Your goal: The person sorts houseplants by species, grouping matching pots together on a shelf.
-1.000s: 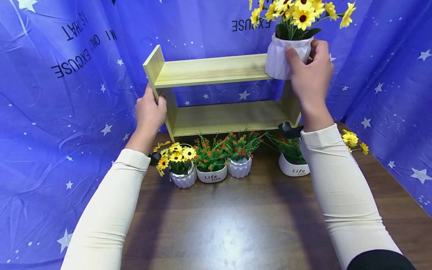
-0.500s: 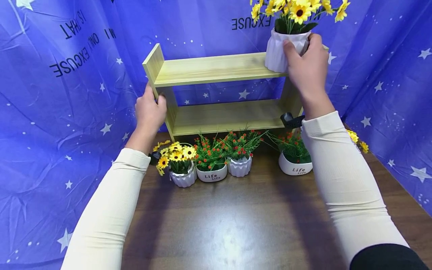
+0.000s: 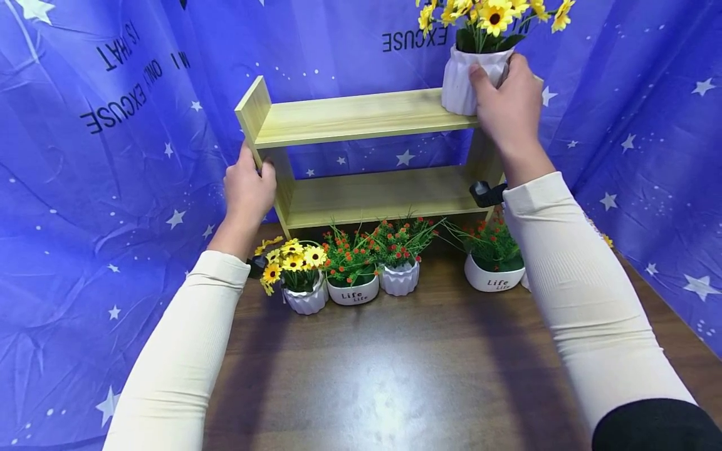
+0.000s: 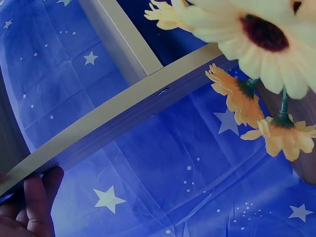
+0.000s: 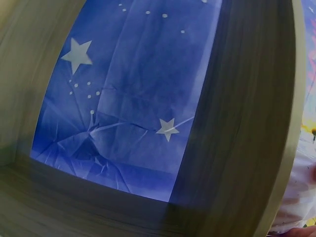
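Note:
A pale wooden two-tier shelf (image 3: 361,119) stands at the back of the table. My left hand (image 3: 248,183) grips the edge of its left side panel; in the left wrist view the fingers (image 4: 37,207) lie against that panel (image 4: 106,112). At the right end of the top tier, my right hand (image 3: 509,106) holds a white fluted flowerpot (image 3: 458,84) of yellow sunflowers (image 3: 496,17), thumb on the front and fingers behind. The pot's base overlaps the top board. In the right wrist view the pot (image 5: 295,200) shows only at the right edge, beside the shelf boards.
Before the shelf stand a sunflower pot (image 3: 307,300), a "Life" planter (image 3: 354,293) and a fluted pot (image 3: 400,280), the latter two with red-flowered greenery. Another "Life" planter (image 3: 493,277) stands right, near my sleeve. A blue star-printed curtain (image 3: 141,207) surrounds the brown table (image 3: 361,363).
My right hand has moved the sunflower pot back and slightly left over the top tier's right end. My left hand keeps its grip on the side panel.

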Motion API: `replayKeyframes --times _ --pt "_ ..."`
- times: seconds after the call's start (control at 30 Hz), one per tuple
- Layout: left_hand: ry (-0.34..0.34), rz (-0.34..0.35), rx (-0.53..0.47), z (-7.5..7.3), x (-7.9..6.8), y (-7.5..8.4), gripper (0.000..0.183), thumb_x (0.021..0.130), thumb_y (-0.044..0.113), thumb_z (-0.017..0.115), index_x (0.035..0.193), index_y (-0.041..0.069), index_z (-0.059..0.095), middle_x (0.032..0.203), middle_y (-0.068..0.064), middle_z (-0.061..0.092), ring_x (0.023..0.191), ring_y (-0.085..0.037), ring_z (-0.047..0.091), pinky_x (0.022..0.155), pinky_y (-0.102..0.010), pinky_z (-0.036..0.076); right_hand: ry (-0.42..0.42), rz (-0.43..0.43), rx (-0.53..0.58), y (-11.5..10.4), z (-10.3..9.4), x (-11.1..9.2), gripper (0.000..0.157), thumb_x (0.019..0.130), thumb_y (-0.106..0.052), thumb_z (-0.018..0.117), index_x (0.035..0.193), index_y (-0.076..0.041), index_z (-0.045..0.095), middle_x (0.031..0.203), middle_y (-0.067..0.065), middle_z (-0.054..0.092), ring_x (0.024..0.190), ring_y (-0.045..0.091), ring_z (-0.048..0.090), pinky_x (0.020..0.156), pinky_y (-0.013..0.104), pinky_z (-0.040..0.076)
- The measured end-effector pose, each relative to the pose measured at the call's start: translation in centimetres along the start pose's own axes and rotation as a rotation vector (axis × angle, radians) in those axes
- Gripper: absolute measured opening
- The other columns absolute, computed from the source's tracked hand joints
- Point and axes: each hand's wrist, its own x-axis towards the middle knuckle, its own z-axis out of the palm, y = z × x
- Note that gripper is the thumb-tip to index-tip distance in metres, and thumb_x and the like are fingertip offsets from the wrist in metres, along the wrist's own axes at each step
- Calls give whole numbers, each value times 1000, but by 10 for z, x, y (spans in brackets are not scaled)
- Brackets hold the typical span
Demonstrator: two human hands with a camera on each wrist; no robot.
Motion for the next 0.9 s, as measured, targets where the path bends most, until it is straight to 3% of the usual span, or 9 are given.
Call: replayKeyframes --times 0.27,0.47,0.63,0.9 --pt "-15 -14 13 1 0 -1 43 101 25 43 142 12 46 117 -28 65 108 -49 61 88 -60 44 65 -68 3 6 -1 -11 52 94 -44 60 133 -9 58 125 10 66 106 16 58 90 28 43" --pt "-13 -15 9 0 -1 -1 43 102 26 43 142 13 46 117 -28 65 108 -48 62 88 -59 45 128 -122 152 17 -13 -39 52 93 -41 66 133 -9 58 130 7 63 115 11 58 98 20 38" --pt "-3 -6 14 0 0 -1 41 101 25 44 140 11 47 116 -28 65 108 -48 61 88 -59 45 168 -160 228 37 -24 -63 41 92 -29 68 128 -9 63 128 5 65 115 13 61 92 22 42" --pt "-4 -1 6 0 0 0 39 101 24 45 137 10 48 115 -29 65 108 -49 61 88 -60 45 150 -108 202 83 -35 -100 38 93 -25 67 129 -10 63 128 6 65 114 11 61 96 24 45"
